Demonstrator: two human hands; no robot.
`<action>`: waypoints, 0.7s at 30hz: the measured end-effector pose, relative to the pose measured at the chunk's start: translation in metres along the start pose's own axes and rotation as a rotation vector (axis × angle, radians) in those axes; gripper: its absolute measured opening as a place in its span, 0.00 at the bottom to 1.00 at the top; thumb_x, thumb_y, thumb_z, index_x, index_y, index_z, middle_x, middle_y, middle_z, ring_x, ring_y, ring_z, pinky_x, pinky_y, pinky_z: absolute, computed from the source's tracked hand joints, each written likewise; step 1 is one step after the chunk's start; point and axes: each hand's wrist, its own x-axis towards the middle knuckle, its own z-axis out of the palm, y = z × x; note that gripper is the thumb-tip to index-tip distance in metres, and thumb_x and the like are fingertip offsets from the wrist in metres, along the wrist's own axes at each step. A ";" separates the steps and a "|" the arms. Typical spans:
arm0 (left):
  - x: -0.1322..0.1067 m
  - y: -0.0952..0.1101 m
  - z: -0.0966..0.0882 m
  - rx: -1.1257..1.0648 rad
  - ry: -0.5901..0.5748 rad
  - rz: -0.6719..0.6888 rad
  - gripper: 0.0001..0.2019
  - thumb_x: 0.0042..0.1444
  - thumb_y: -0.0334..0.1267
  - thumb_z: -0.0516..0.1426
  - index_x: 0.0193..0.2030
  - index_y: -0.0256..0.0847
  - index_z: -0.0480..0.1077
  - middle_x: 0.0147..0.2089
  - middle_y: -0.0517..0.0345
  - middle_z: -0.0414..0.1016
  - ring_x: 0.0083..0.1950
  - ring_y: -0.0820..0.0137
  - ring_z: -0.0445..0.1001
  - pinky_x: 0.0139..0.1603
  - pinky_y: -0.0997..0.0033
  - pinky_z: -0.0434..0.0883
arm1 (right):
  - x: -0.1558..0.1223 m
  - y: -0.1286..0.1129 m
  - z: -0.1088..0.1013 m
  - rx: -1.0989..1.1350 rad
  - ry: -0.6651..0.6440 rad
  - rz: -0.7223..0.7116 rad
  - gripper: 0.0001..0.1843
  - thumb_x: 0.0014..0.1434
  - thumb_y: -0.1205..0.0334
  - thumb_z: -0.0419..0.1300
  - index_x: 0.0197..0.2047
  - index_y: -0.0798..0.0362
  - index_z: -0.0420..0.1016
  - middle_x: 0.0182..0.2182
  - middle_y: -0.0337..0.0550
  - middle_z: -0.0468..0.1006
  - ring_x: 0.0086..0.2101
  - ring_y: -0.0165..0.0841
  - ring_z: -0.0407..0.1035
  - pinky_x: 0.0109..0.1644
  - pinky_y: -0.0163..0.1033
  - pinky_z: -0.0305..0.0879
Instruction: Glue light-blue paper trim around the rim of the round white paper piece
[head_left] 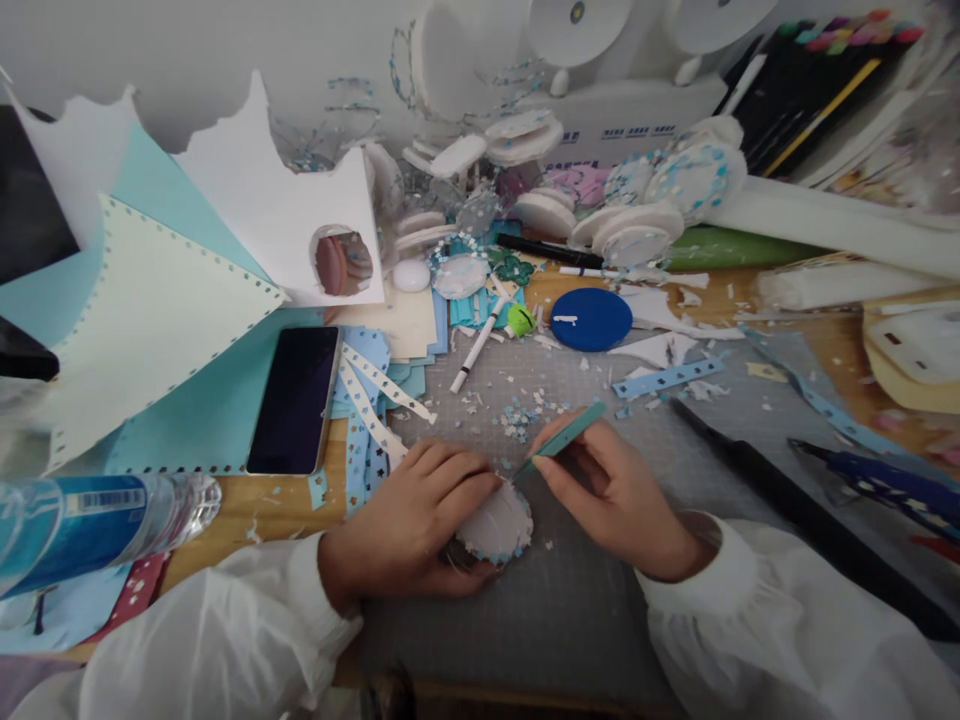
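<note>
My left hand (424,520) is closed around the left side of a round white disc (499,525), whose rim carries small pale blue and white paper pieces. Part of the disc is hidden under my fingers. Between thumb and fingers, my right hand (592,490) pinches teal tweezers (562,440), their tip pointing down at the disc's upper edge. Just beyond both hands lies a scatter of tiny blue and white paper cutouts (521,415) on the grey cutting mat (577,620).
A phone (294,400) and a water bottle (97,525) lie at left, by punched paper sheets (172,330). Finished-looking white discs (637,235) crowd the back. A blue oval lid (592,320), a white pen (478,345) and a long black tool (795,500) lie around the mat.
</note>
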 end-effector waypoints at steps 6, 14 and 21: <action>-0.002 0.000 0.000 0.045 -0.046 0.009 0.27 0.52 0.46 0.59 0.57 0.36 0.64 0.52 0.42 0.71 0.51 0.53 0.68 0.50 0.54 0.64 | 0.004 -0.002 0.000 0.229 0.151 0.111 0.07 0.58 0.58 0.62 0.38 0.48 0.68 0.34 0.40 0.75 0.35 0.34 0.72 0.40 0.40 0.72; 0.001 0.004 -0.003 0.090 -0.117 -0.012 0.27 0.52 0.46 0.58 0.58 0.39 0.66 0.52 0.43 0.69 0.50 0.53 0.67 0.50 0.53 0.64 | 0.009 -0.001 -0.003 0.253 0.231 0.150 0.11 0.56 0.51 0.64 0.35 0.48 0.69 0.29 0.39 0.75 0.29 0.33 0.70 0.34 0.40 0.71; 0.001 0.006 -0.002 0.020 -0.023 -0.056 0.35 0.49 0.45 0.60 0.63 0.35 0.56 0.54 0.41 0.70 0.53 0.53 0.68 0.54 0.51 0.63 | 0.011 0.005 -0.002 0.357 0.244 0.183 0.13 0.54 0.51 0.64 0.33 0.49 0.68 0.27 0.37 0.72 0.28 0.32 0.68 0.33 0.39 0.68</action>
